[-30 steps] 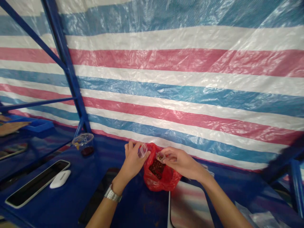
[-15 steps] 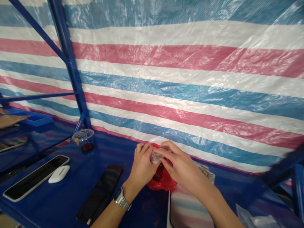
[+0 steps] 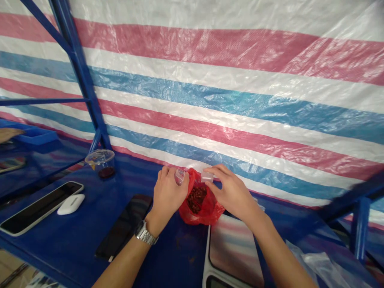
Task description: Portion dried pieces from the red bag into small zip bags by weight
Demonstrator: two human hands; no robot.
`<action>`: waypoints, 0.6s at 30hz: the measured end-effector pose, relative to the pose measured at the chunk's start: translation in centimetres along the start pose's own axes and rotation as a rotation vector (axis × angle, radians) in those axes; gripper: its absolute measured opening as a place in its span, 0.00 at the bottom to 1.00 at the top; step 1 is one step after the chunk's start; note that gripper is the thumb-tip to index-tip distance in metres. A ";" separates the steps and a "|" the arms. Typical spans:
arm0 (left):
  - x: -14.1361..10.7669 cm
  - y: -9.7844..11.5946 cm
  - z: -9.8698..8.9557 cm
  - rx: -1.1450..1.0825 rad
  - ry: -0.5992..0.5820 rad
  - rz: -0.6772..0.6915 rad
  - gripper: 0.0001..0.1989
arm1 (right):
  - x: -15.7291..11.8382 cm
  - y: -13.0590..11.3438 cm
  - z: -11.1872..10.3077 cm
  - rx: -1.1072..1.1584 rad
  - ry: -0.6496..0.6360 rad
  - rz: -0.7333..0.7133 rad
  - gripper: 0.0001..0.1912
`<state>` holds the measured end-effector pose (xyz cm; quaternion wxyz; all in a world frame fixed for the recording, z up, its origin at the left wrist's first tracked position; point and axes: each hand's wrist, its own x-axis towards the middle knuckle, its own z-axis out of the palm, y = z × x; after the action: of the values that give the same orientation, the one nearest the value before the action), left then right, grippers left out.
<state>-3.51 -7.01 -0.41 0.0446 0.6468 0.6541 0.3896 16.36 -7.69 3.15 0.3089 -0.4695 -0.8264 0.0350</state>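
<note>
The small tubs point(image 3: 180, 176) are clear, smooth plastic; the bag point(image 3: 201, 212) is thin, glossy red plastic; the far tarpaulin point(image 3: 210, 100) is woven, crinkled plastic; the wristwatch point(image 3: 144, 233) is polished metal.

Your left hand point(image 3: 168, 196) and right hand point(image 3: 231, 192) stand on either side of the red plastic bag point(image 3: 211, 212), and the small clear tubs point(image 3: 180, 176) in your fingers leave only a narrow gap above it. Left of the bag, open blue surface point(image 3: 177, 252) gives room to pass, up to the black phone point(image 3: 124, 226) and the lidded clear cup point(image 3: 102, 164). Just below the bag sits a flat weighing scale point(image 3: 234, 250) – an obstacle on that side – and the striped tarp point(image 3: 240, 120) closes off the back.
</note>
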 end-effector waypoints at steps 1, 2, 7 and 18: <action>0.0 0.0 0.0 0.018 -0.052 -0.056 0.14 | -0.1 0.4 0.5 -0.044 -0.095 0.013 0.15; 0.0 -0.1 0.1 0.025 -0.122 -0.100 0.16 | -0.2 0.8 1.0 -0.094 -0.183 0.021 0.15; -1.1 -0.5 1.8 0.050 -0.468 -0.163 0.21 | -0.7 1.7 3.6 -0.347 -0.375 0.063 0.18; -0.2 -2.9 5.2 -0.386 -0.453 -0.161 0.06 | -0.6 2.0 4.3 -0.294 -0.393 0.065 0.19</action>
<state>-2.92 -4.42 -5.76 0.3421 0.6430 0.5905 0.3477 15.70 -6.04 -1.28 0.0694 -0.5198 -0.8513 0.0147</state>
